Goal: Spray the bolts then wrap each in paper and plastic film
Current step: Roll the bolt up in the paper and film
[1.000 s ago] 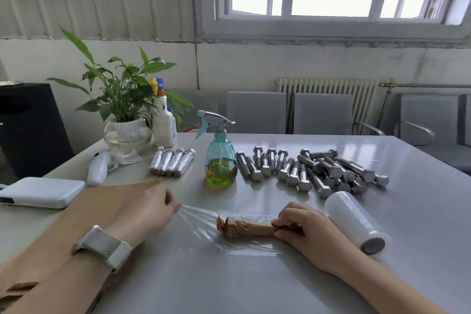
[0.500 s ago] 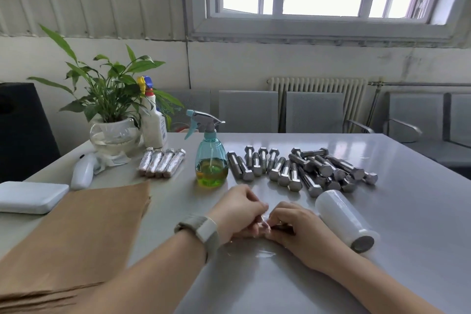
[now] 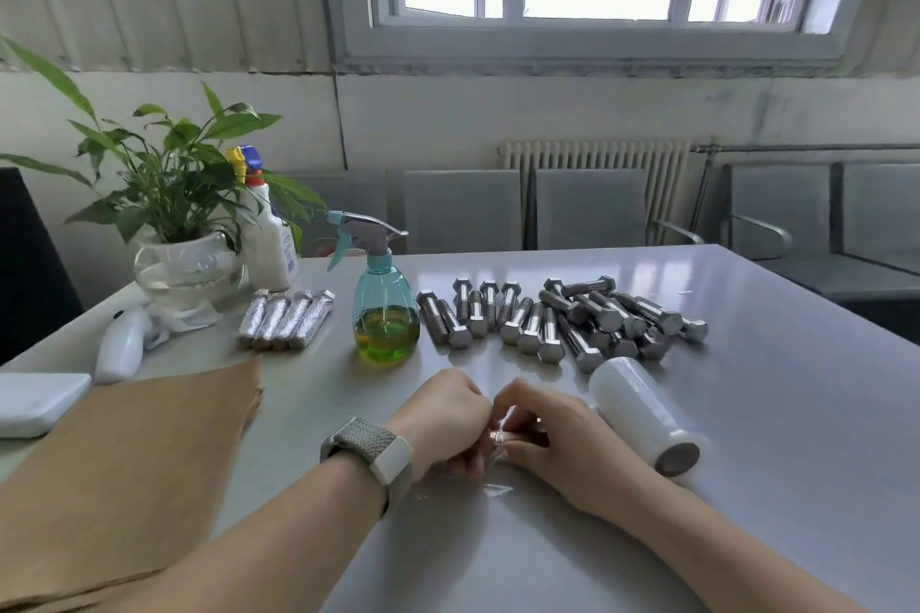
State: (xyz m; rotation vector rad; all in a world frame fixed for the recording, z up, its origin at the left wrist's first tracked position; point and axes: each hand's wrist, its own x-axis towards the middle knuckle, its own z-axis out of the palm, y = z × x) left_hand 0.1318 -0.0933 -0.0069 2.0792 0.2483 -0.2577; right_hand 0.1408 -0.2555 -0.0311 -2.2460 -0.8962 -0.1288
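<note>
Hands meet at the near middle of the counter (image 3: pixel 747 413). The left hand (image 3: pixel 443 418), which a second ago was stretched out leftward drawing a sheet of plastic film taut, has come back across and now curls its fingers round the left end of the paper-wrapped bolt (image 3: pixel 499 438); the right hand (image 3: pixel 552 433) grips the other end, fingers bent over it. Only a sliver of brown paper under shiny film shows between them. A loose edge of film (image 3: pixel 490 488) lies on the counter just beneath. By my reading the film has been folded over the bolt and the two hands are rolling or pinching it closed, so this bolt is close to done.

Just right of the right hand lies one roll of plastic film (image 3: pixel 647 413). Beyond it sits the pile of bare bolts (image 3: pixel 557 319), roughly twenty; they overlap too much for a firm count. One teal spray bottle (image 3: pixel 386 314) with green liquid stands upright left of them, and four finished wrapped bolts (image 3: pixel 285 320) lie side by side further left. A stack of brown paper (image 3: pixel 129 453) covers the near left corner. Most of the task therefore remains.
</note>
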